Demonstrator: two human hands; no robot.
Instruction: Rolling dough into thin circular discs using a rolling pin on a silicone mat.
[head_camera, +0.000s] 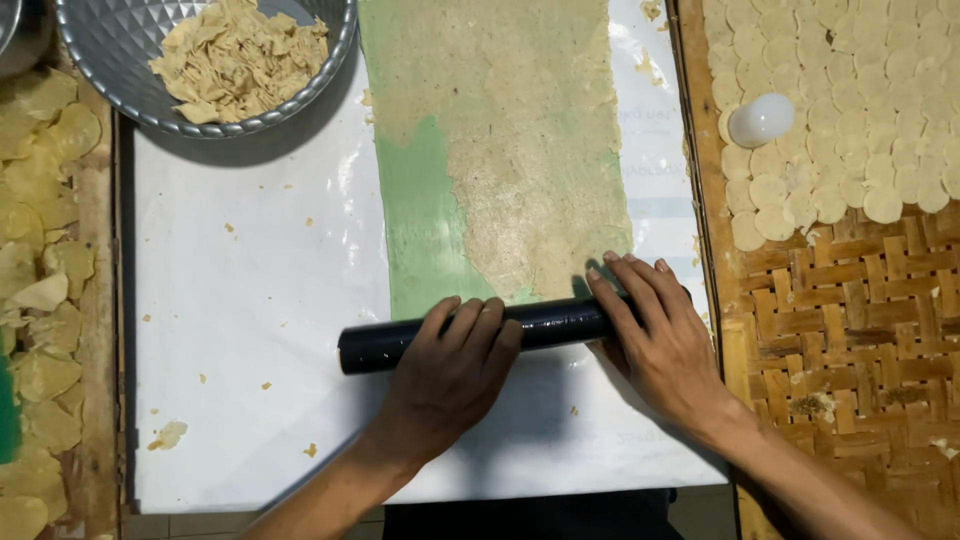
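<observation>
A black cylindrical roller (555, 322) lies crosswise on the white sheet (250, 300), at the near end of a long green strip (415, 220) partly covered with thin beige dough (530, 140). My left hand (450, 375) rests palm-down on the roller's left half, fingers stretched over it. On the roller's right end lies my right hand (655, 340), its fingertips touching the dough's near edge. Both hands press flat on the roller without wrapping around it.
A metal bowl (110, 60) of beige dough scraps sits at the top left. Round dough discs (850, 110) and a white bulb-like object (760, 120) lie on a woven bamboo tray (850, 330) at right. More discs line the left edge (40, 300). Crumbs dot the sheet.
</observation>
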